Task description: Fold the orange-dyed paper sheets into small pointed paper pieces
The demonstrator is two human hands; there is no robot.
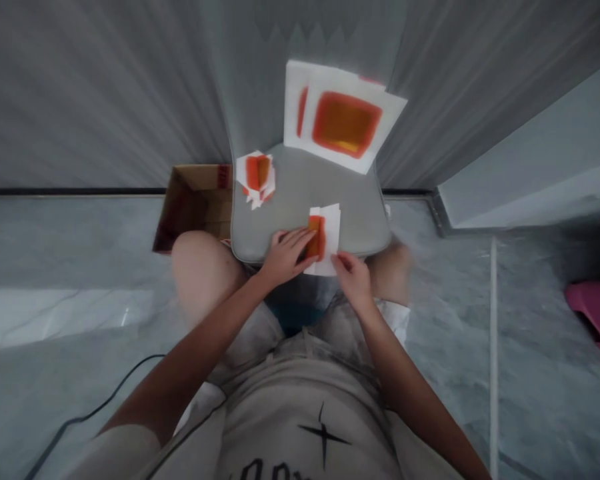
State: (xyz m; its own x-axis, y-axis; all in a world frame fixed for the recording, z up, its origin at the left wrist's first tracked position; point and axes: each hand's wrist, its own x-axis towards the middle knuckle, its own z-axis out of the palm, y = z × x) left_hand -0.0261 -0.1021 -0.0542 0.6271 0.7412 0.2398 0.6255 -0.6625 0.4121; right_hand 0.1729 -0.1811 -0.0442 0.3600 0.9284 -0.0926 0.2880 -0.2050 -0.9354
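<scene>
A partly folded sheet of white paper with an orange and red print (332, 230) lies at the near edge of the grey seat-like surface (290, 220). My left hand (289, 255) rests over its left side, fingers stretched out across the printed part. At the sheet's lower right edge, my right hand (353, 275) pinches the paper between thumb and fingers. A small pile of folded orange and white paper pieces (258, 175) sits on the left of the surface. Larger flat printed sheets (347, 123) are stacked at the far right, overlapping one another.
An open cardboard box (190, 207) stands on the floor left of the surface. A black cable (80, 419) crosses the floor at lower left. A pink plastic object (597, 313) is at the far right. Grey curtain-like material (105, 87) hangs behind.
</scene>
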